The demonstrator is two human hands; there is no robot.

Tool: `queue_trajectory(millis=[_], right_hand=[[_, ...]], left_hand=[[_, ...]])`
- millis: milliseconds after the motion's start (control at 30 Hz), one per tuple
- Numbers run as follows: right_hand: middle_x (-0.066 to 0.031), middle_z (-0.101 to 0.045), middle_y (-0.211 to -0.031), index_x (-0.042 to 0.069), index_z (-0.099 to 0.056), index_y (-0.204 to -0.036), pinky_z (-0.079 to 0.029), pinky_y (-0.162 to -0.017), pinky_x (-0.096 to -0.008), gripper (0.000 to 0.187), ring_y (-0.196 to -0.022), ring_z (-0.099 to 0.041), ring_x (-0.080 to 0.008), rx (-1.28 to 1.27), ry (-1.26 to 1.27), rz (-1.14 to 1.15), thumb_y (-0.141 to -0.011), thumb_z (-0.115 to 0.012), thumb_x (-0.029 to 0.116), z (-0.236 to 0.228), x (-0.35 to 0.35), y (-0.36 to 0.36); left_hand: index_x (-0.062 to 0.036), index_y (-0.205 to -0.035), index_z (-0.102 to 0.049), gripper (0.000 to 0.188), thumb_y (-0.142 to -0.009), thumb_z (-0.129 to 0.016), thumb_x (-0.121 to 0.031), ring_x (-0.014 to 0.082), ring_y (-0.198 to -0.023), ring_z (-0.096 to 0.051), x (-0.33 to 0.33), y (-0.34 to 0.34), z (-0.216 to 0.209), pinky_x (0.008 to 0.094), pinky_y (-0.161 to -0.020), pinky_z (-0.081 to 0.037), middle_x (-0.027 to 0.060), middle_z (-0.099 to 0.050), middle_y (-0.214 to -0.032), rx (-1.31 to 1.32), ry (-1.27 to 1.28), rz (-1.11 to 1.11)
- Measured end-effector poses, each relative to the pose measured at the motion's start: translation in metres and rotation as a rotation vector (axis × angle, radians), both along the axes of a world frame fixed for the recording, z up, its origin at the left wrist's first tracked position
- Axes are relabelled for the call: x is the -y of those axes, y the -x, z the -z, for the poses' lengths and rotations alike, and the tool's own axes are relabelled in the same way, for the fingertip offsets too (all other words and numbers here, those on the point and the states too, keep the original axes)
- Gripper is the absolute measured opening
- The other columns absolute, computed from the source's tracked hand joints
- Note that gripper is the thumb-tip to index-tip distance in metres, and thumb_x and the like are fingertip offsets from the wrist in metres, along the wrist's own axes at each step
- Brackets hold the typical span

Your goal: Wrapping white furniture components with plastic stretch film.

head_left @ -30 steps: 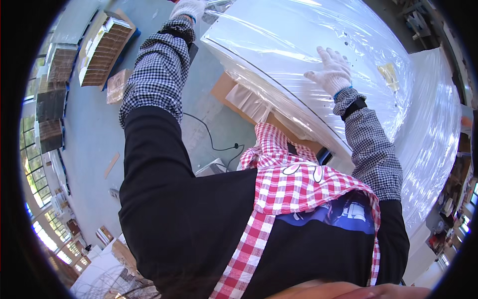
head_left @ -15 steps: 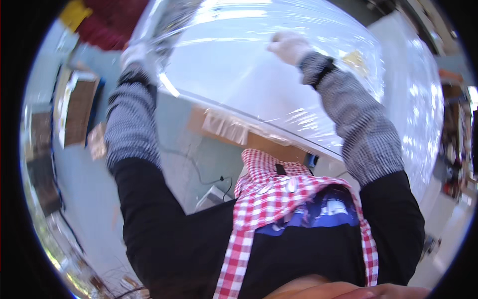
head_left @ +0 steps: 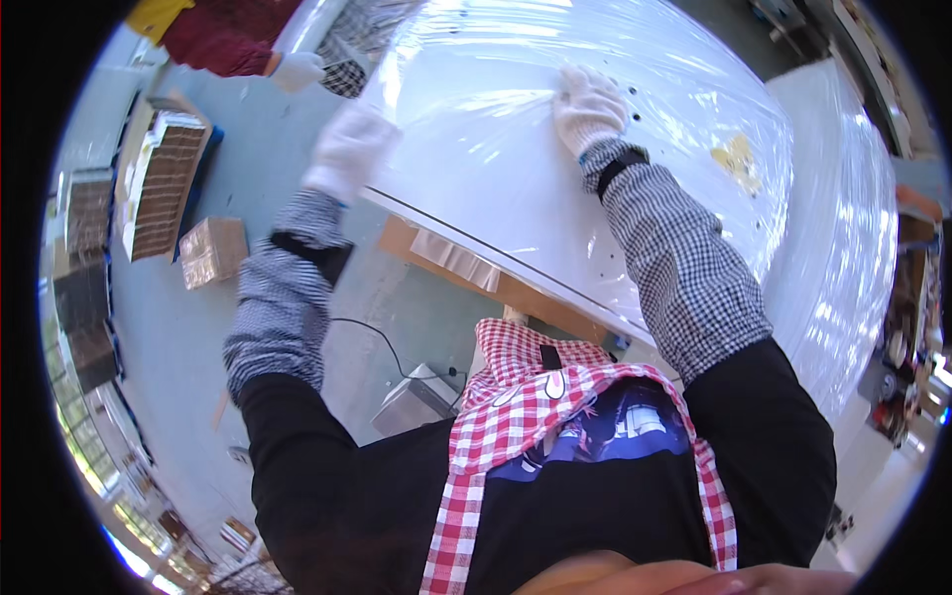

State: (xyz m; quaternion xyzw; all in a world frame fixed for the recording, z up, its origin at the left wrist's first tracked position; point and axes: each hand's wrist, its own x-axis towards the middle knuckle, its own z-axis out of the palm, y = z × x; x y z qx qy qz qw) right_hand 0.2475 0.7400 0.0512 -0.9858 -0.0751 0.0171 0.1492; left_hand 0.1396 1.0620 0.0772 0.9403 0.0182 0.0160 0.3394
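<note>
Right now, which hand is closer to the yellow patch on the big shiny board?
Right. The right hand is over the wrapped white board, left of the yellow patch; the left hand is much farther left, by the board's left corner.

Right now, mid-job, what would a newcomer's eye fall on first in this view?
Probably the large white panel under shiny clear film at top centre, with the gloved right hand on it and the blurred left hand at its left corner. Next might come the red-and-white checked apron at lower centre, then a co-worker's dark red sleeve at top left.
</note>
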Motion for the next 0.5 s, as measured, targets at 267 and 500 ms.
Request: queue_trajectory(millis=[267,500], right_hand=[[-0.0129,-0.066,-0.113,0.011,-0.064,-0.114,-0.048,-0.096,-0.0422,0.024,-0.109,-0.061,-0.0295,0.176,0.005,0.143,-0.096,-0.058,0.026,0.008,0.0,0.003],[-0.0152,-0.066,-0.12,0.012,-0.064,-0.121,-0.045,-0.102,-0.0468,0.033,-0.117,-0.059,-0.0299,-0.047,0.042,0.107,-0.1,-0.046,0.029,0.023,0.021,-0.024]], left_hand=[[-0.0029,-0.094,-0.066,0.035,-0.086,-0.062,-0.036,0.0331,-0.109,-0.059,0.06,0.02,0.016,0.0418,-0.099,-0.046,0.0131,-0.063,-0.112,-0.124,-0.532,0.115],[-0.0075,-0.122,-0.061,0.055,-0.083,-0.065,-0.046,0.0363,-0.133,-0.043,0.071,0.046,0.038,0.0443,-0.116,-0.032,0.0153,-0.052,-0.14,0.066,-0.473,0.032]])
